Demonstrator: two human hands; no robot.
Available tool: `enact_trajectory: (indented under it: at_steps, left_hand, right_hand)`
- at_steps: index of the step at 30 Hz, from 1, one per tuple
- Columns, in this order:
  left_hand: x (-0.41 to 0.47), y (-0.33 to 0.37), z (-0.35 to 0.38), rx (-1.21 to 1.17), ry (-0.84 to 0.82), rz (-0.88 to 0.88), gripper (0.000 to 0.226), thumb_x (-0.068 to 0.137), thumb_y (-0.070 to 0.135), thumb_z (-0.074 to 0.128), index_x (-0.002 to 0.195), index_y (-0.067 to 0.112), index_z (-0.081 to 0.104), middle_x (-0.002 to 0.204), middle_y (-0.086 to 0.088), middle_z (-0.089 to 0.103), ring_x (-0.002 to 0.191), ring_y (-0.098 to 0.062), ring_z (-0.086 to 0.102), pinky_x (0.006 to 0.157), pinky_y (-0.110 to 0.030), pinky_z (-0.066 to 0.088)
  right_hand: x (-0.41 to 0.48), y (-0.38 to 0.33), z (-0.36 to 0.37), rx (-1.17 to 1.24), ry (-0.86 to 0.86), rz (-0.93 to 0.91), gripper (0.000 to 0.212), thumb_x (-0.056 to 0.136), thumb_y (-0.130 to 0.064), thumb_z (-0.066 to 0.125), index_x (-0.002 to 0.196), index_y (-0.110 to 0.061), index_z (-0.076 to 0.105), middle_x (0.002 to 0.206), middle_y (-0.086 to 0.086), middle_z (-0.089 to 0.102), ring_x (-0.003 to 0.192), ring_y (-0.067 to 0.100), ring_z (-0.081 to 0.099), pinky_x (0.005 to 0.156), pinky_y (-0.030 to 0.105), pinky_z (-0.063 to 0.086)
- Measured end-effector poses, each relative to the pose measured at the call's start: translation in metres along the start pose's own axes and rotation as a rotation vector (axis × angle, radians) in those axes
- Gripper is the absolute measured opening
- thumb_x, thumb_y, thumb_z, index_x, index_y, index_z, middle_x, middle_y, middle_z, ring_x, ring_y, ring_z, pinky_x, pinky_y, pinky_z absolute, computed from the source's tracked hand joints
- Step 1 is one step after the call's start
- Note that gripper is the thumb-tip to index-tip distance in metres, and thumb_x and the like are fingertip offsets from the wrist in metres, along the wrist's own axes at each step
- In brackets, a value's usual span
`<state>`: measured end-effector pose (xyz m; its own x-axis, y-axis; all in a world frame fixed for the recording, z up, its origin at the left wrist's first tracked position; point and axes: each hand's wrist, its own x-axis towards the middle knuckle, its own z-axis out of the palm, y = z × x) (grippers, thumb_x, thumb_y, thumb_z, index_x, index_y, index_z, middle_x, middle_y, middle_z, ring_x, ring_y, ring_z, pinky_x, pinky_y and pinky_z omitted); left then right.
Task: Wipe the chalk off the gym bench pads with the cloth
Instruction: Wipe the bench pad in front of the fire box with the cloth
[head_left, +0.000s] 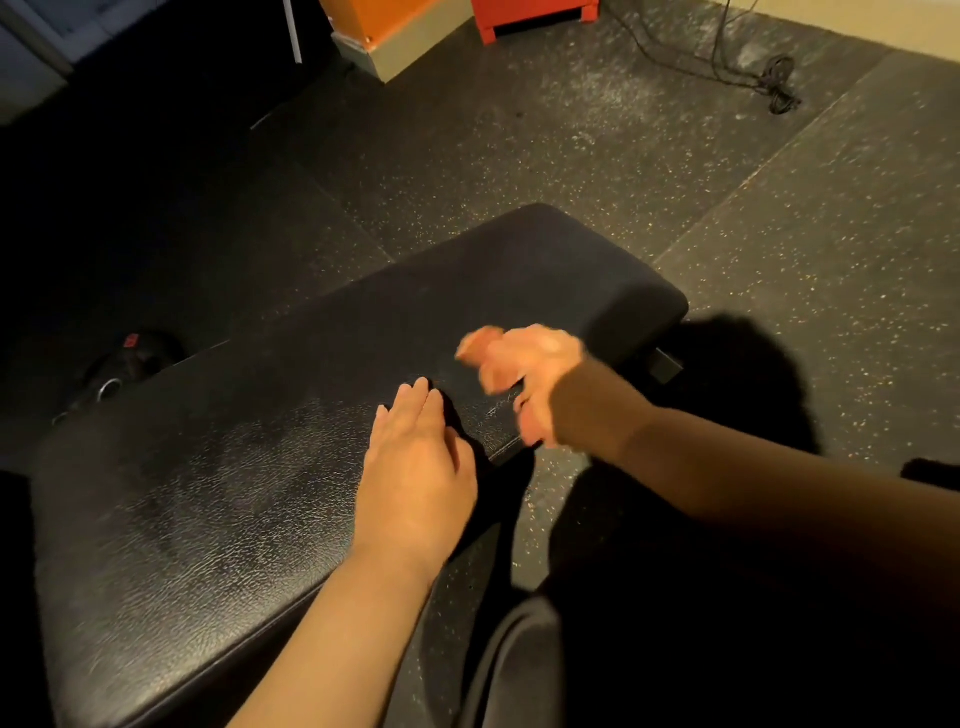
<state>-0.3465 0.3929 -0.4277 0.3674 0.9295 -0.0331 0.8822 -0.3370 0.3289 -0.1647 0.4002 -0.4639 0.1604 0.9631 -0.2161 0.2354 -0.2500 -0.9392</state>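
Bench pad (218, 499) of black grained vinyl lies across the middle of the view, and a pale haze on its near part may be chalk. It looks firm, fixed and a little slippery, so it wants pressing, not holding. The left hand (415, 467) rests flat on it with straight fingers and grips nothing. The right hand (530, 384) is over the far edge and blurred; I cannot tell its grip, nor surely see a cloth. Such cloth is soft and light; I would bunch it in the palm.
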Motion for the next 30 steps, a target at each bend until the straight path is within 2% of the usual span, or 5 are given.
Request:
enact_trajectory:
  at_steps: [12,18,22,26,30]
  left_hand:
    - [0.013,0.029,0.001,-0.202,-0.146,-0.15,0.061,0.1,0.061,0.024,0.157,0.042,0.012,0.168,0.002,-0.003,0.153,-0.02,-0.015,0.12,-0.047,-0.017]
    - [0.008,0.02,0.0,0.104,-0.113,0.064,0.061,0.098,0.032,0.05,0.154,0.023,0.026,0.163,0.005,0.016,0.154,-0.024,-0.004,0.124,-0.048,-0.007]
    - [0.009,-0.028,-0.029,0.193,0.01,0.017,0.049,0.093,0.02,0.054,0.141,0.02,0.046,0.151,0.004,0.04,0.152,-0.025,0.013,0.125,-0.045,0.0]
    - [0.021,-0.035,-0.035,0.005,0.18,-0.233,0.024,0.088,0.013,0.048,0.109,0.019,0.058,0.119,-0.003,0.05,0.114,-0.033,0.046,0.103,-0.052,0.041]
    - [0.001,0.005,-0.013,-0.1,0.013,0.131,0.045,0.087,0.003,0.049,0.124,0.026,0.059,0.136,0.007,0.044,0.126,-0.022,0.039,0.113,-0.039,0.035]
  right_hand:
    - [-0.008,-0.022,0.024,-0.222,-0.041,-0.147,0.031,0.099,-0.057,0.047,0.112,-0.034,0.063,0.125,0.001,0.065,0.112,0.014,0.061,0.107,0.033,0.04]
    - [-0.018,0.008,0.01,-0.566,-0.038,-0.209,0.045,0.111,-0.018,0.025,0.152,-0.006,0.034,0.161,0.007,0.029,0.15,0.02,0.024,0.121,0.029,0.016]
    - [-0.004,0.025,0.02,-0.759,-0.084,-0.25,0.024,0.08,0.015,0.033,0.091,0.005,0.052,0.109,0.043,0.056,0.103,0.06,0.057,0.091,0.058,0.049]
    - [0.0,0.036,0.026,-0.823,-0.114,-0.274,0.025,0.076,0.018,0.052,0.096,0.004,0.047,0.114,0.048,0.056,0.111,0.063,0.057,0.091,0.067,0.05]
    - [-0.01,0.03,0.03,-0.754,0.005,-0.244,0.047,0.101,-0.01,0.048,0.145,0.004,0.041,0.158,0.03,0.026,0.15,0.042,0.021,0.122,0.047,0.019]
